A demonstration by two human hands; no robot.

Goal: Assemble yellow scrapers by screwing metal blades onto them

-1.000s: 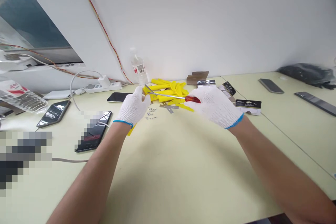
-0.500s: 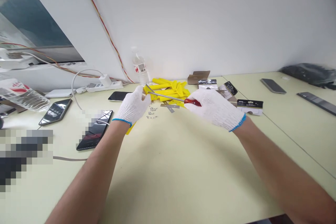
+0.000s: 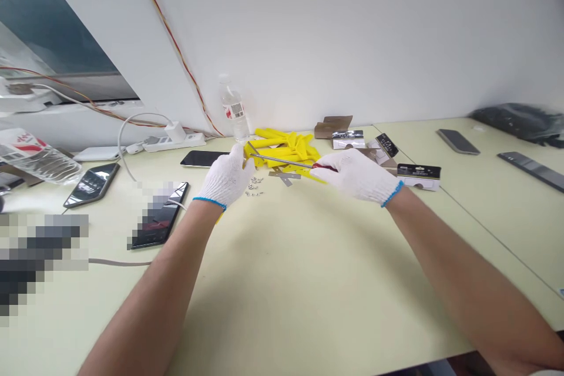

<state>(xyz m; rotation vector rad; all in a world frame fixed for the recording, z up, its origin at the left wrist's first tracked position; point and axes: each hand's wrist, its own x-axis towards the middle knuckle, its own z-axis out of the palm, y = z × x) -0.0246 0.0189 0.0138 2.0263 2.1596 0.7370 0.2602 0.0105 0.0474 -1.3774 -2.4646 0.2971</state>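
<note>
My left hand (image 3: 226, 179), in a white knitted glove with a blue cuff, is closed round a yellow plastic scraper (image 3: 247, 151). A grey strip shows at the scraper's head, and its handle end peeks out below my wrist. My right hand (image 3: 359, 175), gloved alike, grips a screwdriver (image 3: 282, 160) by its red handle, mostly hidden by the fingers. The long metal shaft points left, its tip at the scraper's head. Beyond lies a pile of yellow plastic parts (image 3: 291, 144). Flat grey blades (image 3: 285, 176) and several small screws (image 3: 254, 187) lie just in front.
A water bottle (image 3: 235, 110) stands against the wall; another bottle (image 3: 37, 155) lies at left. Phones (image 3: 93, 184) and a power strip (image 3: 174, 140) are on the left side. Opened small boxes (image 3: 418, 176) lie behind my right hand. A black bag (image 3: 520, 120) sits far right.
My right hand has turned on the screwdriver, so less of the red handle shows. The left hand still holds the scraper, shifted slightly right in view. The tip remains at the scraper's head.
</note>
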